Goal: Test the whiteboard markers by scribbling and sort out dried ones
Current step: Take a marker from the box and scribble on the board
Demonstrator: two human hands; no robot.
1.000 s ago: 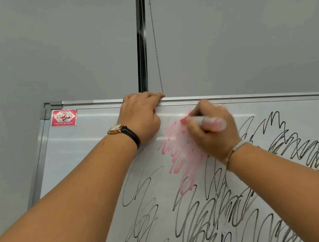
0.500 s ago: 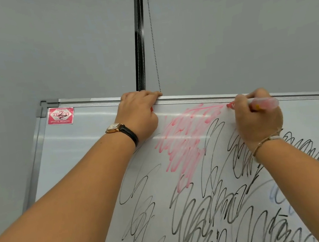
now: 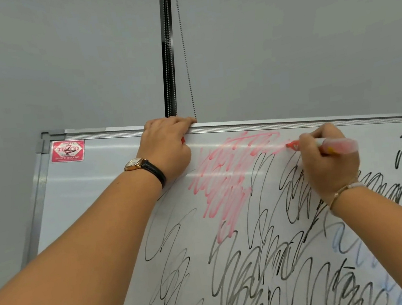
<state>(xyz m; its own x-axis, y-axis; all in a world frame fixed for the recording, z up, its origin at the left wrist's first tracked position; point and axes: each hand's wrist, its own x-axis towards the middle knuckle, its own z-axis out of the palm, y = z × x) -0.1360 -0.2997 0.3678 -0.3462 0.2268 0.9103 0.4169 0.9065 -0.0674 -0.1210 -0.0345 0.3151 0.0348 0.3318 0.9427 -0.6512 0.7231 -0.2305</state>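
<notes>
Right hand (image 3: pixel 329 162) holding red marker (image 3: pixel 339 146) on whiteboard (image 3: pixel 100 201), left hand (image 3: pixel 167 148) seemingly gripping rim (image 3: pixel 291 122)

The white whiteboard panel (image 3: pixel 91 169) is smooth and glossy, with pale bands of glare across it. Its silver metal frame (image 3: pixel 291 122) is ribbed lengthwise with a dull satin sheen. The grey corner piece (image 3: pixel 49 139) looks like matt plastic. The red label sticker (image 3: pixel 67 150) is shiny. The red-and-white marker (image 3: pixel 342 145) has a smooth plastic barrel. The gold wristwatch (image 3: pixel 133 164) has a polished metal case on a black strap, perhaps leather. The thin gold bracelet (image 3: pixel 337 194) glints like metal. The grey wall (image 3: pixel 60 68) is matt and even.
</notes>
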